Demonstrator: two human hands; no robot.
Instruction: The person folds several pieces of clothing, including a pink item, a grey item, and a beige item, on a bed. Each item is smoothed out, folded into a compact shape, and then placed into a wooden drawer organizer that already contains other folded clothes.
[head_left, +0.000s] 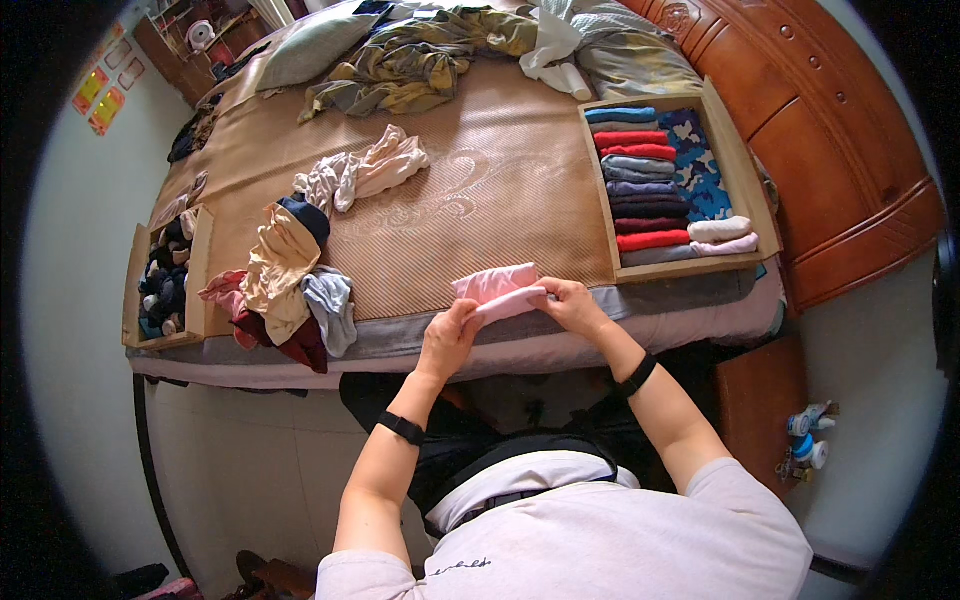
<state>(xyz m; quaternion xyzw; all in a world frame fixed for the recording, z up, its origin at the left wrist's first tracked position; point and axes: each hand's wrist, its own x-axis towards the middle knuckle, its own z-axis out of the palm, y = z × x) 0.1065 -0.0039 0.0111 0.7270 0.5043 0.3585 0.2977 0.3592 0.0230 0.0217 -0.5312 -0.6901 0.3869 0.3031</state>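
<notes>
A pink piece of clothing (497,284), partly folded over, lies at the near edge of the bed in front of me. My left hand (450,338) pinches its left end between thumb and fingers. At its right end, my right hand (573,306) grips the folded edge. The cloth's far part rests on the woven mat (480,200). To the right stands a wooden drawer box (690,266) with a row of rolled or folded clothes (640,165) in blue, red, grey and dark colours. Two pale rolls (722,237) sit in its near right corner.
Unfolded clothes (283,270) are heaped at the left, with pale garments (365,170) behind them. A smaller wooden box (200,285) of dark bundled items stands at the far left. Crumpled bedding (420,60) covers the far end. A carved wooden headboard (830,140) rises on the right.
</notes>
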